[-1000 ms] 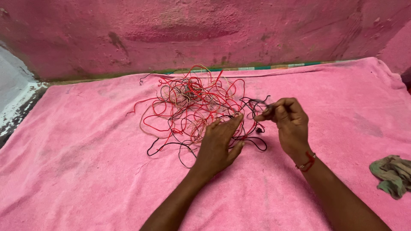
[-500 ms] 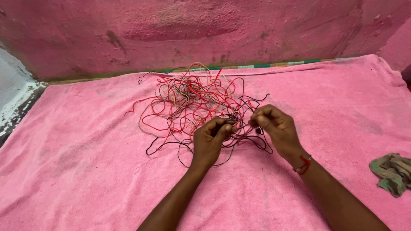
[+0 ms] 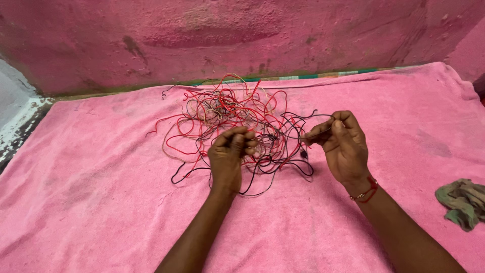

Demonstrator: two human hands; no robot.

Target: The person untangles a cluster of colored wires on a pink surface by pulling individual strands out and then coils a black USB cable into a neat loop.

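A loose tangle of thin red, black and beige wires (image 3: pixel 222 114) lies on a pink towel (image 3: pixel 101 202). My left hand (image 3: pixel 228 154) is closed in a fist over the near side of the tangle, gripping some strands. My right hand (image 3: pixel 342 144) is to the right of the heap, pinching a black wire between thumb and fingers; that wire loops back into the pile. A red thread bracelet is on my right wrist.
A crumpled greenish rag (image 3: pixel 462 202) lies at the towel's right edge. A rough pink wall (image 3: pixel 242 35) rises right behind the towel. At the far left a worn white ledge (image 3: pixel 17 114) borders the towel.
My left hand went from flat on the wires to a fist gripping them and shifted left. My right hand dipped toward the pile, then drew back right with the black wire.
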